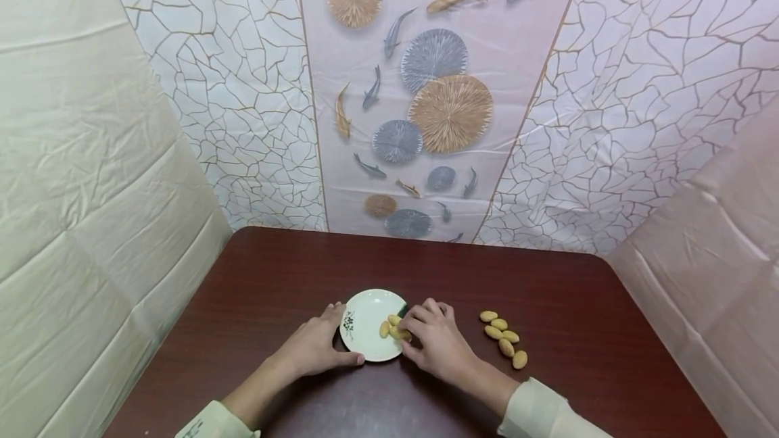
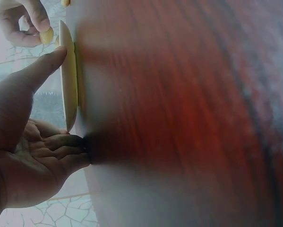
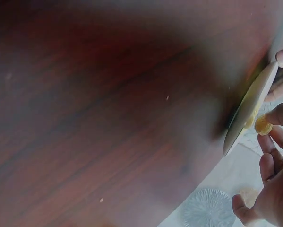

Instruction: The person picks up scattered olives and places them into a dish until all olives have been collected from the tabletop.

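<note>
White plate (image 1: 366,330), lower centre; left hand (image 1: 313,345) braces its rim, thumb and fingers apart. Right hand (image 1: 437,343) pinches a fruit (image 3: 263,126); best kept low.

The reddish-brown table (image 1: 292,262) bears a plate (image 1: 365,309) and six yellowish ovals (image 1: 506,347).

The plate (image 1: 367,330) gleams (wrist views look dim).

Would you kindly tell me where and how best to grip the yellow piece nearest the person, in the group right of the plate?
Probably pinch this yellow piece across its narrow middle, from above and the right: it is oval, and the next piece lies beyond it, to the left.
</note>
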A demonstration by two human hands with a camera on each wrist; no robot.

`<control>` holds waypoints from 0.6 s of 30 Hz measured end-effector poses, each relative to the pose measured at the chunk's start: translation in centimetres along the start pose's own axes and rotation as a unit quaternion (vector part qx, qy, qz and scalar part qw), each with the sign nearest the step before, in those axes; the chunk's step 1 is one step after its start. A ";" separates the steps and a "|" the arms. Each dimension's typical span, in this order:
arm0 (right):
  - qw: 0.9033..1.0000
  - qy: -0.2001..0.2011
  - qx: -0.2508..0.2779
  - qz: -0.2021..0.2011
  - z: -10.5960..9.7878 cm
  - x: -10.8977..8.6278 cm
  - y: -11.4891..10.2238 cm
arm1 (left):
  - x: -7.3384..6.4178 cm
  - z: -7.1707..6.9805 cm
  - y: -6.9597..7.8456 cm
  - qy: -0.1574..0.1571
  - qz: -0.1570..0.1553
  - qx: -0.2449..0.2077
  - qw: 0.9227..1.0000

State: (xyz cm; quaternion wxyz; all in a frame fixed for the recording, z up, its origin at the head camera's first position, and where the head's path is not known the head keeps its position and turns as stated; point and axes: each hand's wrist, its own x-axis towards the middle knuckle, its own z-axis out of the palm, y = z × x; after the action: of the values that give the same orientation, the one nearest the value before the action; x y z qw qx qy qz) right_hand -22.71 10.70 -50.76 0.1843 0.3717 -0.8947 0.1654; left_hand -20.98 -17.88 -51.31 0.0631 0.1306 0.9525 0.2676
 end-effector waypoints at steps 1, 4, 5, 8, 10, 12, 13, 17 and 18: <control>1.000 0.000 0.001 -0.001 0.1 0.0 -0.1 | 0.0 0.0 0.0 -0.001 -0.001 0.000 1.000; 1.000 0.000 0.004 -0.003 0.3 0.1 -0.5 | 0.1 0.1 -0.1 -0.004 -0.003 0.001 1.000; 1.000 0.000 0.005 -0.004 0.4 0.1 -0.6 | 0.1 0.1 -0.1 -0.005 -0.005 0.002 1.000; 1.000 -0.002 0.006 -0.006 0.6 0.3 -0.8 | 0.1 0.1 -0.1 -0.008 -0.009 0.005 1.000; 1.000 -0.003 0.006 -0.007 0.8 0.3 -1.0 | 0.1 0.0 -0.1 -0.010 -0.010 0.005 1.000; 1.000 -0.005 0.005 -0.007 0.9 0.4 -1.1 | 0.1 0.0 -0.1 -0.010 -0.010 0.004 1.000; 1.000 -0.006 0.004 -0.006 0.9 0.4 -1.1 | 0.1 0.0 -0.1 -0.010 -0.009 0.004 1.000; 1.000 -0.014 0.001 -0.005 1.1 0.5 -1.2 | 0.0 0.0 -0.1 -0.009 -0.010 0.002 1.000; 1.000 -0.017 0.000 -0.005 1.1 0.5 -1.2 | 0.0 0.0 -0.1 -0.009 -0.010 0.002 1.000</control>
State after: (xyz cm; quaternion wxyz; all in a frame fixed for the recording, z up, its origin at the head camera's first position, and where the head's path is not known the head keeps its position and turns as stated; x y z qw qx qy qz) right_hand -22.37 9.15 -51.31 0.1701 0.3789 -0.8957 0.1587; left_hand -21.03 -17.96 -51.31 0.0744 0.1237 0.9537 0.2638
